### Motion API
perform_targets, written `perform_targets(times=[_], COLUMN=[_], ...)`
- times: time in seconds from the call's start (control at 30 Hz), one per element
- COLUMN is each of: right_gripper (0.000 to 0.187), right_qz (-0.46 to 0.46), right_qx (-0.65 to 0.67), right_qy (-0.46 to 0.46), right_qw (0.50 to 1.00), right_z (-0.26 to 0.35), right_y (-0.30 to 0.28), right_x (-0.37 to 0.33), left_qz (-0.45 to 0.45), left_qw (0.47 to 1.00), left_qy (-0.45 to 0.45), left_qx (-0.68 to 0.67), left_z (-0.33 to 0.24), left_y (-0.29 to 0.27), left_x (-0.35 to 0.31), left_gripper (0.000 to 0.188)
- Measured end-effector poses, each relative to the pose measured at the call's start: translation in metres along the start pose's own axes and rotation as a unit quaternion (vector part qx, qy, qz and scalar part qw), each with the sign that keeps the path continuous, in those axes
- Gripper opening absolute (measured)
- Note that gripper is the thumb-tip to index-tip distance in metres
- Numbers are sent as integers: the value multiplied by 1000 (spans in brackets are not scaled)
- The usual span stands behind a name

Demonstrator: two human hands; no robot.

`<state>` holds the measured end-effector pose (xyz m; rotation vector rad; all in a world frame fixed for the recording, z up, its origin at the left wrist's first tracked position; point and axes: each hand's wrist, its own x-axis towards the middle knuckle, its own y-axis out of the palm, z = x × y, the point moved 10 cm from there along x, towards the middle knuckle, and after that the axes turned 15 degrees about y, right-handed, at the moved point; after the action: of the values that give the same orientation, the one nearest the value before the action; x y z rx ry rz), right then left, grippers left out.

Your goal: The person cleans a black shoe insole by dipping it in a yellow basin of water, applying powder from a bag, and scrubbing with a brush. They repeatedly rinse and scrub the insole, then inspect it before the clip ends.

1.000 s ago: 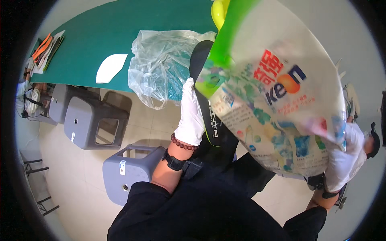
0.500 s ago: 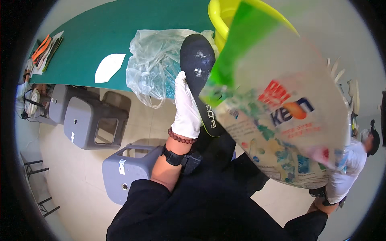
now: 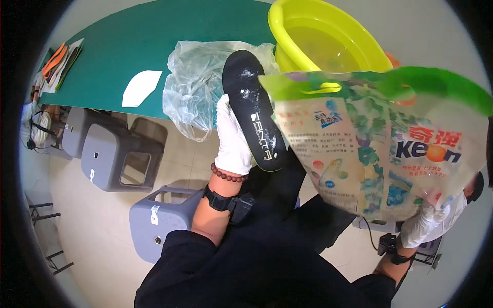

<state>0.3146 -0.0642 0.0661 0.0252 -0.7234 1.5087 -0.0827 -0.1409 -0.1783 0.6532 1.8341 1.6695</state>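
A black insole [image 3: 250,105] with white lettering rests upright in my left hand [image 3: 232,138], which wears a white glove and has its fingers closed along the insole's left edge. White powder lies in patches on the insole, at its upper part, middle and lower end. My right hand [image 3: 429,220], also white-gloved, grips the lower right of a large printed detergent powder bag [image 3: 354,149] with a green top edge. The bag's upper left corner is close to the insole's right side; the bag hides part of my right hand's fingers.
A yellow-green basin [image 3: 290,46] holding water stands beyond the bag. On the green table [image 3: 118,51] are a crumpled clear plastic bag [image 3: 190,82], a white paper piece [image 3: 142,88] and several insoles [image 3: 55,60]. Grey stools [image 3: 159,220] stand at left. Another person [image 3: 470,192] is partly visible at right.
The detergent bag has swung down and levelled, uncovering the basin. More white powder shows on the insole's lower part. My left hand has shifted slightly left, with the insole tilted more.
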Motion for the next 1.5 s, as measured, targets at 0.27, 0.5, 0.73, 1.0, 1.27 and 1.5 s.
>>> perform_targets(times=[0.27,0.5,0.73,1.0,1.27,1.5], right_gripper=[29,25,16,20,39,44], right_qz=[-105,-230,-179,-128,-346,-390], right_qx=[195,-147,94,384,-15,-264], right_qy=[42,-104,69,132,245,128], right_qw=[974,956,977,905,905,873], right_z=[-71,-50,-194,-257,-383,-338], right_y=[-35,-75,-134,-62,-46,-76], right_x=[49,61,121,132,142,133], left_qz=[21,34,29,35,90,46], left_qw=[1000,997,992,988,981,985], left_qy=[-9,9,-8,-19,-10,-2], left_qx=[-4,68,120,149,169,169], left_z=[10,-7,5,9,9,5], left_y=[30,16,6,6,21,15], left_x=[-11,-15,-9,-7,-10,-10], left_gripper=[54,55,52,52,52,53])
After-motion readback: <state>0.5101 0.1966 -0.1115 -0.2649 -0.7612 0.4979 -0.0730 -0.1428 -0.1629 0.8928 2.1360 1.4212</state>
